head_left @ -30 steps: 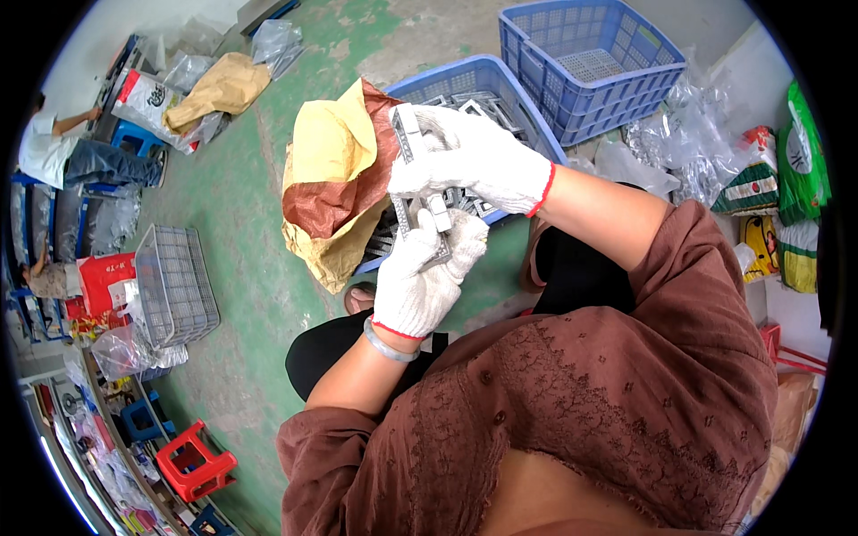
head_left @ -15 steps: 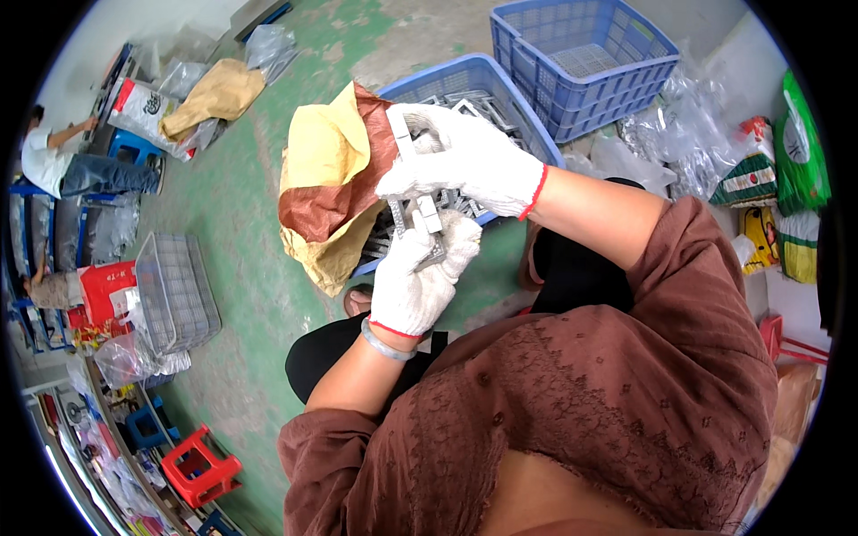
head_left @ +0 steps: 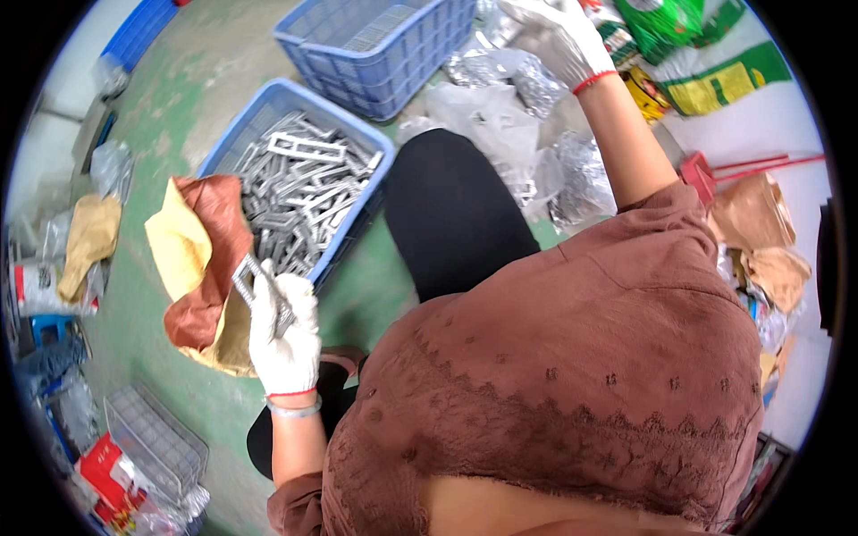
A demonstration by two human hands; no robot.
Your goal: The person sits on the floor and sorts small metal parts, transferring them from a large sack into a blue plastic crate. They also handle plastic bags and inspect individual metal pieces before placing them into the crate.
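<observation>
My left hand (head_left: 286, 344), in a white knit glove with a red cuff, is closed around a few grey bracket-like pieces (head_left: 242, 280) with slotted frames. It is beside an open yellow-and-brown sack (head_left: 213, 232) and the near corner of a blue plastic bin (head_left: 362, 207). Inside the bin lies a heap of similar grey pieces (head_left: 299, 201). My right hand (head_left: 561, 43), gloved the same way, reaches far out to the upper right, above clear plastic bags. Its fingertips run to the picture's top edge, so whether it holds anything is not visible.
A taller blue crate (head_left: 375, 67) stands behind the bin. Crumpled plastic bags (head_left: 487, 121) lie right of my knee, with green and yellow bags (head_left: 666, 31) against the wall. A red stool (head_left: 697, 177) is at the right, a grey crate (head_left: 156, 438) at the lower left.
My right hand has left the pieces both hands were handling and swung away to the upper right. My left hand keeps its hold beside the sack. The whole view has turned rightward.
</observation>
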